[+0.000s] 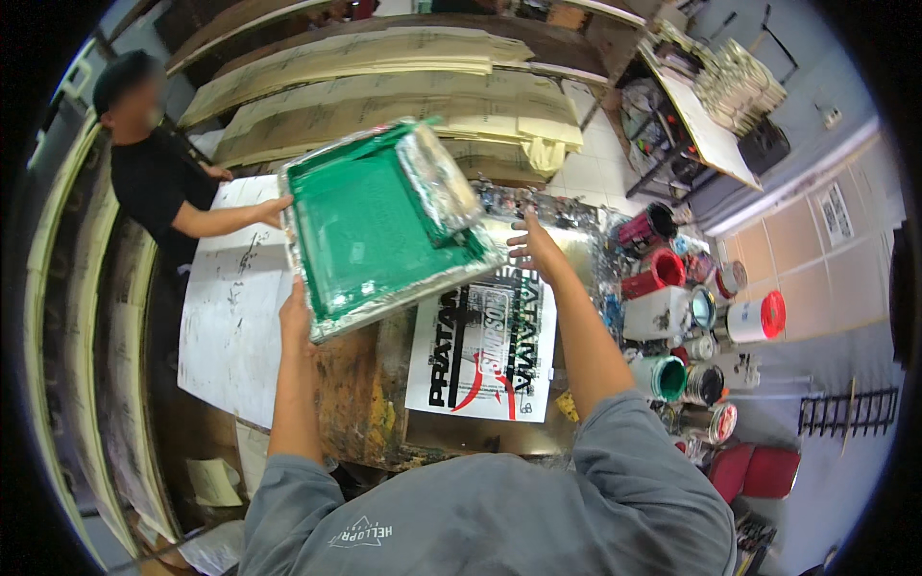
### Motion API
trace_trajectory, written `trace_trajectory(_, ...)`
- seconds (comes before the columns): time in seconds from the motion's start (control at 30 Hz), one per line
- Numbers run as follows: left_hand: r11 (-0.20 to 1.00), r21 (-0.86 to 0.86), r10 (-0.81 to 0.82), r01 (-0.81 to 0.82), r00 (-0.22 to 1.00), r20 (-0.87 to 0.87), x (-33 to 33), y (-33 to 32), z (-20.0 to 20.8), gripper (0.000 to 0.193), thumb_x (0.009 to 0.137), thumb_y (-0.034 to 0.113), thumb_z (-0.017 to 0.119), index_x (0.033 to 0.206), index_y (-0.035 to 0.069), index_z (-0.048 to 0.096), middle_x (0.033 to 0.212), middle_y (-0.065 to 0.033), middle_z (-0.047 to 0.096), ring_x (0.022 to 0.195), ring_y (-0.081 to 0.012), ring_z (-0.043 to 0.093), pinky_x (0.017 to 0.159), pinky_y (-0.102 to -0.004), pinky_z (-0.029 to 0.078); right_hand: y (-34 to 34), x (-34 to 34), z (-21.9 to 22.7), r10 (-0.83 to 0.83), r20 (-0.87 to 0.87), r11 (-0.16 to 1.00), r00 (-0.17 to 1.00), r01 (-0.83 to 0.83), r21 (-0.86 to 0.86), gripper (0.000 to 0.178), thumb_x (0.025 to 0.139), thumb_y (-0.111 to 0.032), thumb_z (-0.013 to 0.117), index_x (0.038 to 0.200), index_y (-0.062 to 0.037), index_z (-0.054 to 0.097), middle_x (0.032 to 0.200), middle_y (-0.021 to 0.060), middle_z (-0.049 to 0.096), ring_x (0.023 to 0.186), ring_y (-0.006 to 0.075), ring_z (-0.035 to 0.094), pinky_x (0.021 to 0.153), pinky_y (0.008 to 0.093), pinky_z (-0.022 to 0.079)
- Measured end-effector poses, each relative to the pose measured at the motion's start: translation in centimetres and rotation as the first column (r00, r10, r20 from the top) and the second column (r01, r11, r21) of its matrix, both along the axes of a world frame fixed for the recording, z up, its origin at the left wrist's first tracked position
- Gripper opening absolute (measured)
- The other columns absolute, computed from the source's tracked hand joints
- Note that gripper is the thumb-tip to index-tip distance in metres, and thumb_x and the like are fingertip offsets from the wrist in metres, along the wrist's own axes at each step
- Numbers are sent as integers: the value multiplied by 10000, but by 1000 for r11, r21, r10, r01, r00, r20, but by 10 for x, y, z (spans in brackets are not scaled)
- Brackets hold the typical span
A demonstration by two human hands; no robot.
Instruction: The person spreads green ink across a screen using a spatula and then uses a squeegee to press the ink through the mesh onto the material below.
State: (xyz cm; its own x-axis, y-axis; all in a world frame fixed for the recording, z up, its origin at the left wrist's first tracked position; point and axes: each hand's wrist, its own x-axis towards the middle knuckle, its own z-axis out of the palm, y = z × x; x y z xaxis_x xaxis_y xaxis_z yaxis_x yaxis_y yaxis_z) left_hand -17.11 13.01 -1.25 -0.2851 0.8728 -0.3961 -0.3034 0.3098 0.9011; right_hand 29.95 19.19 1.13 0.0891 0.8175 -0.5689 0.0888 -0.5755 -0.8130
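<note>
A silk-screen frame (pixel 360 230), its mesh coated in green ink and its edges wrapped in silvery tape, is raised and tilted above the table. My left hand (pixel 296 312) is closed on its near left edge. Across from me, a person in a black shirt has a hand (pixel 274 211) on the same frame's left side. On the frame's right part lies a tape-wrapped squeegee-like block (pixel 440 182), smeared green. My right hand (pixel 538 252) is off the frame's right corner, fingers apart, holding nothing. Below lies a white sheet (pixel 432 336) with black and red print, partly hidden by the frame.
Several ink cans and pots, including a green one (pixel 661 377) and a red one (pixel 655 273), crowd the table's right side. A white board (pixel 226 317) lies at the left. Shelves with stacked cream sheets (pixel 384 106) stand behind; a red chair (pixel 754 470) is at right.
</note>
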Motion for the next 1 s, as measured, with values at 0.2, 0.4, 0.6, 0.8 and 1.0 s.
trace_trajectory(0.2, 996, -88, 32, -30, 999, 30, 21, -8, 74, 638, 1027, 513, 472, 1390, -10, 515, 1309, -150, 605, 1121, -287, 627, 923, -418, 525, -144, 46, -24, -132, 9, 970, 991, 127, 206, 663, 1017, -624, 316, 1239, -67, 599, 961, 59, 687, 773, 172, 610, 706, 322, 491)
trace_trajectory(0.4, 998, -29, -50, 51, 998, 45, -63, 38, 49, 625, 1052, 467, 404, 1507, 39, 374, 1486, -124, 477, 1315, -294, 512, 1081, -413, 440, -325, 32, -15, 24, 264, 949, 964, -105, 296, 472, 1036, -434, 451, 1016, 7, 617, 905, 165, 673, 835, 298, 646, 760, 424, 500)
trace_trajectory(0.6, 989, -126, 84, -81, 996, 23, -122, 65, 54, 737, 999, 549, 351, 1508, 15, 348, 1505, -168, 445, 1357, -337, 463, 1123, -498, 407, -437, 39, -1, -59, 372, 948, 926, -64, 311, 453, 1004, -429, 520, 1093, 4, 618, 954, 193, 657, 910, 357, 649, 828, 455, 501)
trace_trajectory(0.8, 771, -91, 634, -631, 773, 11, -48, 25, 34, 715, 951, 512, 369, 1435, -10, 436, 1376, -226, 521, 1210, -354, 554, 1046, -529, 402, -520, 90, -11, -348, 437, 927, 830, 237, 289, 394, 914, -344, 673, 1092, 6, 644, 928, 170, 675, 853, 310, 678, 764, 412, 534)
trace_trajectory(1.0, 930, 163, -262, 330, 904, -338, 180, -158, -101, 362, 1005, 188, 530, 1296, -25, 561, 1147, -150, 639, 949, -251, 652, 760, -347, 564, -557, 124, -17, -500, 391, 865, 773, 473, 171, 359, 884, -300, 704, 1063, 6, 650, 921, 166, 686, 838, 301, 687, 765, 405, 533)
